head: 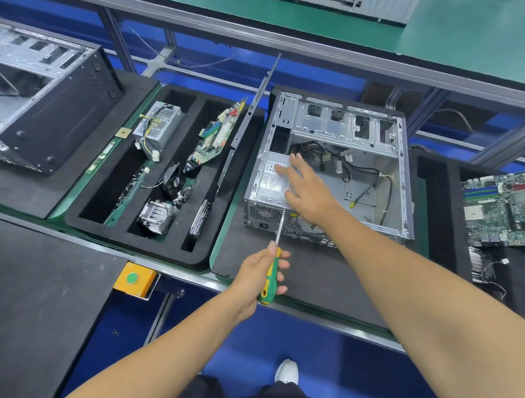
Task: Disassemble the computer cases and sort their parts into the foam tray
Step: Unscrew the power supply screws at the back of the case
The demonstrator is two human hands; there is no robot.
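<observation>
An open silver computer case [370, 121] lies on its side in the middle of the belt. Its grey power supply [268, 183] sits in the near left corner, with black cables [354, 165] trailing across the case floor. My right hand [305, 190] lies flat on top of the power supply, fingers straight. My left hand [261, 271] grips a green and yellow screwdriver [272, 275]; its tip touches the case's rear panel at the power supply. A black foam tray [110, 236] to the left holds a power supply, a motherboard, a fan, a heatsink and a drive.
A grey side panel [251, 113] leans between tray and case. Another black case [43, 98] stands at far left. A second motherboard [504, 208] lies on a tray at right. An orange box with a green button [133, 279] sits at the belt's near edge.
</observation>
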